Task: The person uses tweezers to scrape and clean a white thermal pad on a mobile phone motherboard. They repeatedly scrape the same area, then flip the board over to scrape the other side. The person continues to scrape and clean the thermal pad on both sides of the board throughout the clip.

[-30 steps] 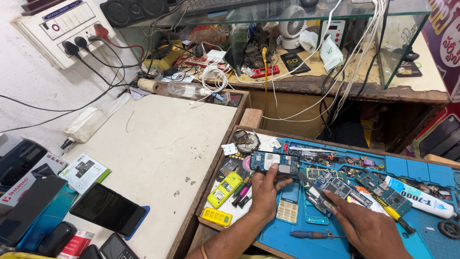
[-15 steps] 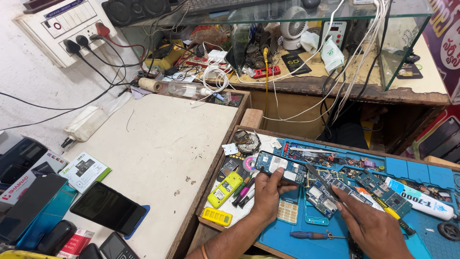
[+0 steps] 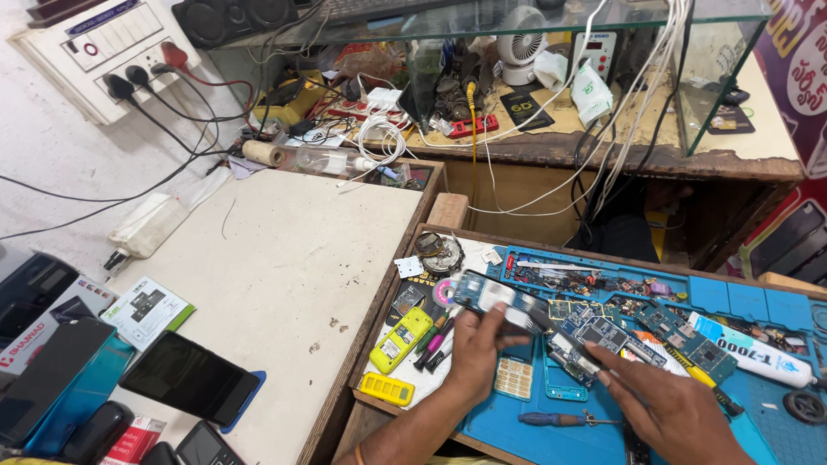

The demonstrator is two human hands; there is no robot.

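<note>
Left hand [image 3: 474, 357] risen, grip grasping circuit board [image 3: 500, 297], blue mat [image 3: 775, 405], cluttered repair bench [image 3: 284, 258]

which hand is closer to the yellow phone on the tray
Left. The left hand holds a circuit board just right of the yellow phone; the right hand is farther right, over the blue mat.

— Over on the white table [image 3: 284, 258], a black phone [image 3: 189, 376] lies face up, and a wall socket board [image 3: 103, 47] has plugs in it.

— Yes, and a small white fan [image 3: 521, 30] stands under the glass shelf [image 3: 551, 13].
</note>
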